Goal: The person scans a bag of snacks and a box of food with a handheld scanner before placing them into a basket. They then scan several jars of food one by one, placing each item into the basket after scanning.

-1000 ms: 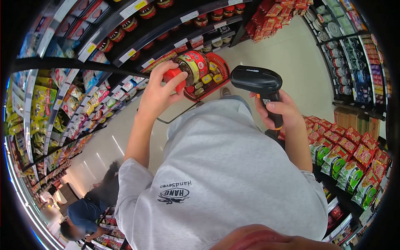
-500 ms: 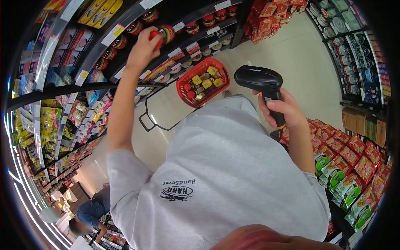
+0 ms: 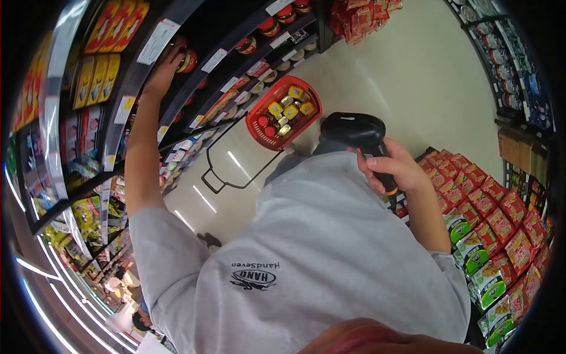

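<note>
My left hand reaches into a dark shelf at the upper left, its fingers curled round a red-lidded jar; the fingertips are partly hidden. Other red-lidded jars stand farther along the shelving. A black handheld barcode scanner is gripped by its handle in my right hand, in front of my body. On the floor between my arms stands a red shopping basket with several yellow-lidded, red-lidded and other small containers in it.
The basket's long black pull handle extends toward the lower left. Shelves with price tags run along the left. Stacked red and green packets stand at the right, and red packets hang at the top. Another person is far at the lower left.
My left hand has moved left and deeper into the shelf with the jar. My right hand and the scanner are slightly lower in view, and the view has shifted.
</note>
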`<state>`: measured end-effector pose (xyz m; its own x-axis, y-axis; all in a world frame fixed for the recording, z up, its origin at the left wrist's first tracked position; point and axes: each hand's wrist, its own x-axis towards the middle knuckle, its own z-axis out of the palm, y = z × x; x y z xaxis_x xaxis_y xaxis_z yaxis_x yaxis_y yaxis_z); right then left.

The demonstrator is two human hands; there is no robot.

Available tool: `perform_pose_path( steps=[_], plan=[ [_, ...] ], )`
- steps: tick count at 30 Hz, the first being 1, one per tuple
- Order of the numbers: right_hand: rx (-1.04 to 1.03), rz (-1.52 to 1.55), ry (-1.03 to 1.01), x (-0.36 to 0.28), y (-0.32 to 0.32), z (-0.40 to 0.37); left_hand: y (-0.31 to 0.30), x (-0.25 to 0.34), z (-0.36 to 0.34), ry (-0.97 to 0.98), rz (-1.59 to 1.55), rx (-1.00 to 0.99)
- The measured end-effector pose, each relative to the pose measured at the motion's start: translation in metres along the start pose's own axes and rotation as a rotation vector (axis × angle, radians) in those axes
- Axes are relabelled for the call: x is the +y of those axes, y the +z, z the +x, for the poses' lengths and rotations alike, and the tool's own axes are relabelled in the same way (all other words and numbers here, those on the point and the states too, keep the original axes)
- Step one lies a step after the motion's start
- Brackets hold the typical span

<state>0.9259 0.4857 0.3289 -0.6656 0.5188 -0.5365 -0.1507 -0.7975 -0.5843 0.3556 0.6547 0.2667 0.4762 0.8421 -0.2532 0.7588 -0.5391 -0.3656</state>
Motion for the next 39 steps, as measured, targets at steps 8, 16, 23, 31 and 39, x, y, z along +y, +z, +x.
perform_pose_path(
  steps=[8, 16, 23, 31, 39],
  plan=[
    [0.028, 0.186, 0.104, 0.021, -0.060, 0.026, 0.020, 0.186, 0.104, -0.089, -0.850, 0.125],
    [0.047, 0.291, 0.178, 0.053, -0.102, 0.047, 0.135, 0.171, 0.287, -0.796, -0.720, -0.112],
    [0.133, 0.342, 0.242, 0.064, -0.109, 0.041, 0.181, 0.146, 0.312, -0.790, -0.689, -0.151],
    [0.108, 0.260, 0.178, 0.051, -0.090, 0.040, 0.146, 0.191, 0.230, -0.688, -0.807, 0.379],
    [0.046, 0.076, 0.139, 0.033, -0.029, 0.048, 0.054, 0.275, 0.043, -0.614, -1.112, 0.314]
  ],
)
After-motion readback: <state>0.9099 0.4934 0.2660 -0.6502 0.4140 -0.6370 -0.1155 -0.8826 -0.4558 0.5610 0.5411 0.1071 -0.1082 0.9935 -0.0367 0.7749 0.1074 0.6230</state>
